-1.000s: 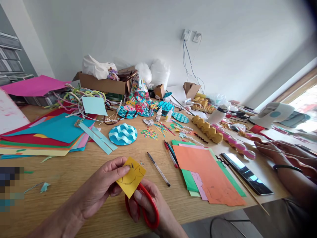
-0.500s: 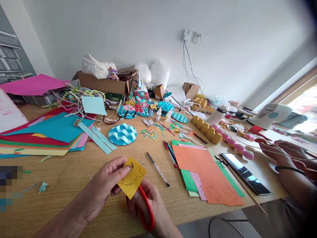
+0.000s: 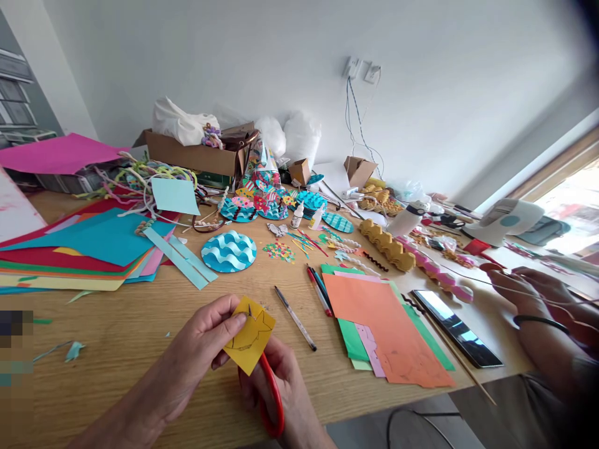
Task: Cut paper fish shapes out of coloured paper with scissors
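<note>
1. At a table [image 3: 112,343], a person's left hand [image 3: 213,327] is holding a small yellow paper [image 3: 255,340], thumb and fingers closing on its left side.
2. The right hand [image 3: 287,380] is gripping red scissors [image 3: 279,405] just below and behind the paper, its fingers curling at the handles; how far the blades are opening cannot be told, the paper largely hiding them.
3. Dark drawn lines are crossing the yellow paper, and a dark tip is showing on its face beside the left thumb.
4. Near the right fingers, farther to their right, a pen [image 3: 294,317] is lying; past it, an orange sheet [image 3: 374,324] is covering part of a green one.
5. Beyond the left fingers, a blue wave-patterned disc [image 3: 229,251] is resting; to their left, a pile of coloured sheets [image 3: 93,240] is spreading.
6. Well right of the right fingers, a phone [image 3: 456,327] is lying near a co-worker's hands [image 3: 510,290].
</note>
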Tool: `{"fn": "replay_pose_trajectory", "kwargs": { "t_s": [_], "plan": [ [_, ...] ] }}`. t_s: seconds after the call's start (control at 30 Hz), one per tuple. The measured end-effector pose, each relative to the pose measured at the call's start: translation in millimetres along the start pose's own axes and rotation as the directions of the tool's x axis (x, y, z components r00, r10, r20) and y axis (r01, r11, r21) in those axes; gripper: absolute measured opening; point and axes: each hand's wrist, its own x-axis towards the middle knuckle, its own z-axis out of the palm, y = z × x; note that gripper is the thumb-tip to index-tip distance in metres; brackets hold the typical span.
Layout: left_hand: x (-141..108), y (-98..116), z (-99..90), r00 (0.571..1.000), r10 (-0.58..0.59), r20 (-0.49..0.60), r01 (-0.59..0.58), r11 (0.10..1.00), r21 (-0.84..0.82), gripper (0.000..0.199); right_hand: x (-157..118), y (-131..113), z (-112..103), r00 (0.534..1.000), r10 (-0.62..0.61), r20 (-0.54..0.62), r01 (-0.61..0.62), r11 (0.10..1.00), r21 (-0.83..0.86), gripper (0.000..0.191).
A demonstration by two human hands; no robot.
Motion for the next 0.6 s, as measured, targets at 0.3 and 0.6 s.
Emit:
{"fn": "replay_pose_trajectory", "kwargs": {
  "t_s": [0.3, 0.6],
  "plan": [
    [0.7, -0.6, 0.4, 1.000, 0.020, 0.024, -0.020, 0.999, 0.036, 0.022, -3.9, -4.3, -0.7, 0.996, 0.073, -0.059, -0.076, 0.996, -0.056, 0.047],
    [1.1, -3.1, -0.8, 1.000, 0.001, 0.027, -0.002, 0.999, 0.044, 0.019, -2.7, -1.5, -1.2, 0.992, 0.093, -0.082, -0.100, 0.991, -0.086, 0.052]
  ]
}}
